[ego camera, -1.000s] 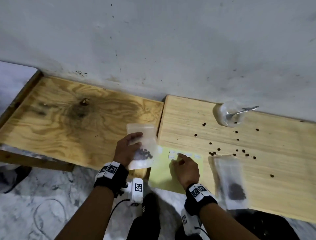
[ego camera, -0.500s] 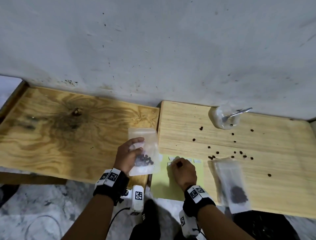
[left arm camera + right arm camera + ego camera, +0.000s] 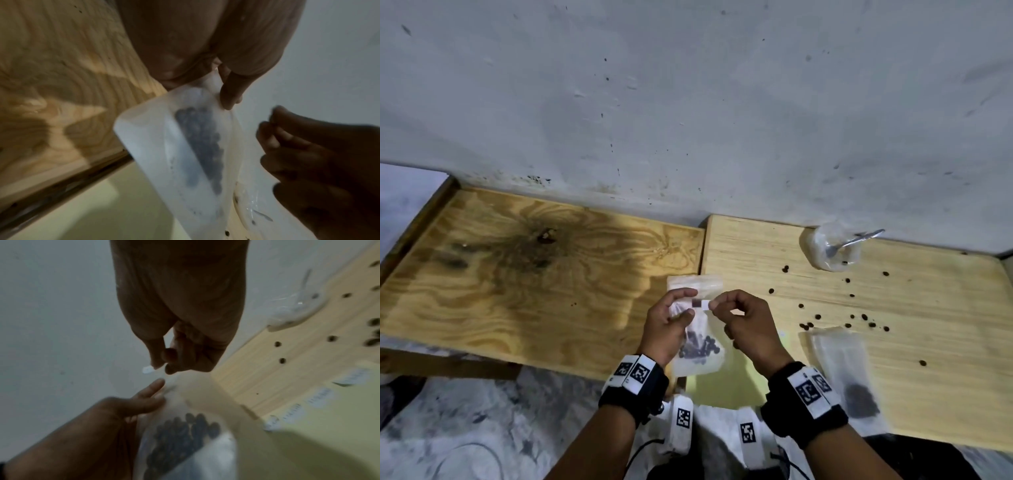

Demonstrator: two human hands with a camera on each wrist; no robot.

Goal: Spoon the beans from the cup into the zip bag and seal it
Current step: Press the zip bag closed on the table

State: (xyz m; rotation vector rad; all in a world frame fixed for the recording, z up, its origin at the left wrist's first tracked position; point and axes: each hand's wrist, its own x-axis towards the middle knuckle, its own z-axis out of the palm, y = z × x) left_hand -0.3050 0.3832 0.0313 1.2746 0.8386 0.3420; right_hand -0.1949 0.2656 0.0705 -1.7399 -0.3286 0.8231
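My left hand (image 3: 687, 303) grips a clear zip bag (image 3: 697, 368) by its left side and holds it up over the seam between the two boards. Dark beans (image 3: 698, 346) sit in its lower half. My right hand (image 3: 717, 305) pinches a small white sticker (image 3: 703, 303) in front of the bag's upper part. The right wrist view shows the sticker (image 3: 147, 369) at my fingertips, just above the bag (image 3: 185, 443). The plastic cup (image 3: 832, 248) with the metal spoon (image 3: 859, 238) in it stands at the back of the right board.
A second bag (image 3: 849, 373) with beans lies flat on the right board (image 3: 945, 342). Several loose beans (image 3: 815, 317) are scattered between it and the cup. A yellow sheet (image 3: 722, 383) with more stickers (image 3: 319, 396) lies under my hands. The wall is close behind.
My right hand left the yellow sheet with a sticker and rose to the bag. My left hand lifted the bag off the board and tipped it upright.
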